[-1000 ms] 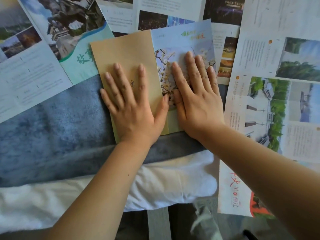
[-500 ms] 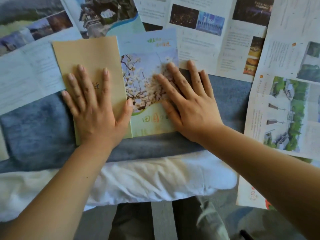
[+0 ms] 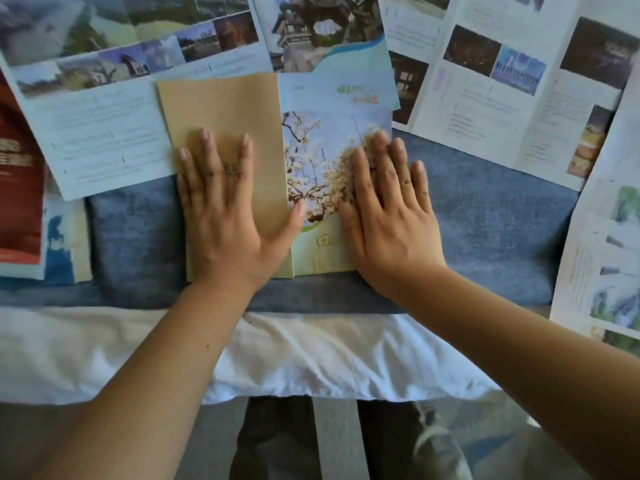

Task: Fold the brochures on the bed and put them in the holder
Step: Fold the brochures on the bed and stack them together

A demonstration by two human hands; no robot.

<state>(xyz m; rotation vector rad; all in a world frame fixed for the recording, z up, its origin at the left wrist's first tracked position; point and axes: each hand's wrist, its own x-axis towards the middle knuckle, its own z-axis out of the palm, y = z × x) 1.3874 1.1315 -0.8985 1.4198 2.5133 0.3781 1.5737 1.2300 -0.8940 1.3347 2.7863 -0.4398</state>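
Both hands lie flat and released: left hand (image 3: pixel 225 216) and right hand (image 3: pixel 388 216) press the brochure (image 3: pixel 311 161) to set its crease, I think.

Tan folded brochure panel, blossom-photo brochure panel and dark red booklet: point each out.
Tan folded brochure panel (image 3: pixel 225 105): head view, bare upper part.
Blossom-photo brochure panel (image 3: pixel 322 154): head view, flower picture.
Dark red booklet (image 3: pixel 17 188): head view, cover middle.

A partly folded brochure (image 3: pixel 322 161) lies flat on the blue bed cover (image 3: pixel 485 216), its tan panel on the left and a blossom-printed panel on the right, meeting at an upright crease. More brochures lie spread open around it: one with landscape photos (image 3: pixel 104 98) at upper left, a white text-heavy one (image 3: pixel 502 81) at upper right, a red one (image 3: pixel 17 188) at far left.
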